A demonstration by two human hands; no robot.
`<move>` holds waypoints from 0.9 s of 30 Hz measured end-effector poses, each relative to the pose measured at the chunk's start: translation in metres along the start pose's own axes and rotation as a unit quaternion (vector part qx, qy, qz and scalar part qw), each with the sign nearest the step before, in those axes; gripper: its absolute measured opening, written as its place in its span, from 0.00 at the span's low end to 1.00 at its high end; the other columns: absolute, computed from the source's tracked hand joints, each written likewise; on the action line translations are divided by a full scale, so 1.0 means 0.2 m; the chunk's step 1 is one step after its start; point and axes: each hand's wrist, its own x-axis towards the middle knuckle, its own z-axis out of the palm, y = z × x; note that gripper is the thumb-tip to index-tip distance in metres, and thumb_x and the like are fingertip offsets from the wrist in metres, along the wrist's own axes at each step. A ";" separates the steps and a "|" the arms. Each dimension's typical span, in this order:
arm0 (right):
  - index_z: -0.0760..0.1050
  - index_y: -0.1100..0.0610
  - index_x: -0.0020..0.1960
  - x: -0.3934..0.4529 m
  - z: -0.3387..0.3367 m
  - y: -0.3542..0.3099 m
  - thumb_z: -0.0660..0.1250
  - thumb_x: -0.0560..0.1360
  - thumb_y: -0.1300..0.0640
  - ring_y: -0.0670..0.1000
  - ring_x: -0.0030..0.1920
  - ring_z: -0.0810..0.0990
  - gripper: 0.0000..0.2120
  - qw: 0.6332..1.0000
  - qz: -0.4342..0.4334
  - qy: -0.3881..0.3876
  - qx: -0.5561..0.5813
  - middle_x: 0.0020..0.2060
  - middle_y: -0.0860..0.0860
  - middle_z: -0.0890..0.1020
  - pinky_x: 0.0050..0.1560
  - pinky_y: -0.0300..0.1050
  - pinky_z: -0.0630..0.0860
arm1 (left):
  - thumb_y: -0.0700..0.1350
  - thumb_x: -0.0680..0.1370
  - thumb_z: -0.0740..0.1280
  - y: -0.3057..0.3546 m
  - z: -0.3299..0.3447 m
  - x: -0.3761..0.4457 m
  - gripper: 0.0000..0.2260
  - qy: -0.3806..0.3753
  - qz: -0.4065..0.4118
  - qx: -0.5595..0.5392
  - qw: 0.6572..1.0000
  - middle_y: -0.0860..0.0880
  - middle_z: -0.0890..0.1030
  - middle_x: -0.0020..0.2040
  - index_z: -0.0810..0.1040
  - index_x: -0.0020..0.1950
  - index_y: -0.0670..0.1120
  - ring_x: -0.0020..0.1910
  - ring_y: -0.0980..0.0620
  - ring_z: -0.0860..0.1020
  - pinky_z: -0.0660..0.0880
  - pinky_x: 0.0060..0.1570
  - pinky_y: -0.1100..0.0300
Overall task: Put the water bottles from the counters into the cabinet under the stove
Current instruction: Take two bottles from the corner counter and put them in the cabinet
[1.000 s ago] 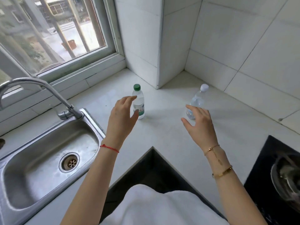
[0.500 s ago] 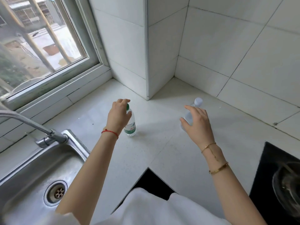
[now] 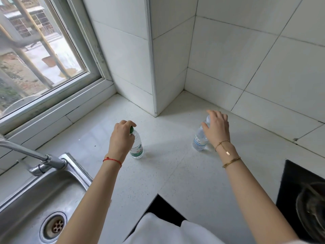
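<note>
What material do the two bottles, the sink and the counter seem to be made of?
Left bottle and right bottle: clear, thin plastic by the look, since the counter shows through them. Sink: brushed metal, probably stainless steel, with dull grey reflections. Counter: pale, smooth, speckled stone or composite, with a slight sheen; which one cannot be told.

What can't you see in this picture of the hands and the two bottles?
- Head view: the green cap of the left bottle is mostly covered by the left hand.
- Head view: the right bottle has its top behind the right hand; the grip cannot be told.
- The stove is cut off by the right edge.
- The cabinet under it is out of frame.
</note>
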 end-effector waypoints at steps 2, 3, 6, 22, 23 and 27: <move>0.71 0.62 0.63 0.00 0.01 0.00 0.63 0.75 0.62 0.63 0.59 0.68 0.17 1.000 0.000 -0.012 0.005 0.59 0.60 0.75 0.57 0.54 0.69 | 0.30 0.72 0.63 0.01 -0.01 -0.01 0.16 -0.001 -0.001 -0.003 1.000 0.45 0.78 0.55 0.79 0.57 0.44 0.55 0.44 0.74 0.73 0.46 0.56; 0.72 0.63 0.61 0.00 0.02 0.00 0.62 0.75 0.64 0.63 0.58 0.68 0.15 1.000 -0.003 -0.012 0.011 0.57 0.61 0.75 0.56 0.53 0.69 | 0.30 0.72 0.64 0.01 -0.01 -0.01 0.16 -0.002 -0.002 -0.006 1.000 0.44 0.78 0.55 0.79 0.57 0.43 0.55 0.44 0.74 0.74 0.46 0.55; 0.73 0.62 0.57 -0.02 0.01 0.00 0.61 0.74 0.67 0.61 0.55 0.69 0.12 0.999 -0.010 0.000 0.030 0.54 0.60 0.75 0.53 0.51 0.69 | 0.30 0.72 0.64 0.02 -0.02 -0.03 0.16 -0.001 -0.004 -0.011 1.000 0.44 0.79 0.55 0.79 0.56 0.43 0.56 0.44 0.74 0.72 0.47 0.56; 0.73 0.57 0.57 -0.46 -0.13 0.04 0.65 0.72 0.65 0.53 0.55 0.71 0.14 0.983 -0.077 0.056 0.159 0.54 0.52 0.78 0.50 0.41 0.69 | 0.34 0.69 0.71 0.21 -0.12 -0.42 0.16 -0.002 0.042 -0.082 0.996 0.49 0.80 0.51 0.81 0.53 0.48 0.52 0.47 0.75 0.76 0.47 0.56; 0.73 0.57 0.57 -0.51 -0.14 0.05 0.65 0.72 0.65 0.52 0.55 0.71 0.14 0.983 -0.076 0.055 0.160 0.54 0.52 0.78 0.50 0.41 0.70 | 0.34 0.69 0.71 0.23 -0.12 -0.46 0.16 -0.004 0.047 -0.088 0.995 0.50 0.80 0.50 0.81 0.53 0.48 0.51 0.47 0.75 0.76 0.47 0.55; 0.74 0.57 0.55 -0.69 -0.18 0.09 0.66 0.72 0.65 0.50 0.53 0.70 0.13 0.983 -0.069 0.049 0.163 0.52 0.51 0.79 0.51 0.43 0.74 | 0.35 0.68 0.71 0.29 -0.13 -0.60 0.16 -0.017 0.073 -0.099 0.992 0.52 0.79 0.47 0.82 0.52 0.50 0.49 0.49 0.75 0.72 0.44 0.60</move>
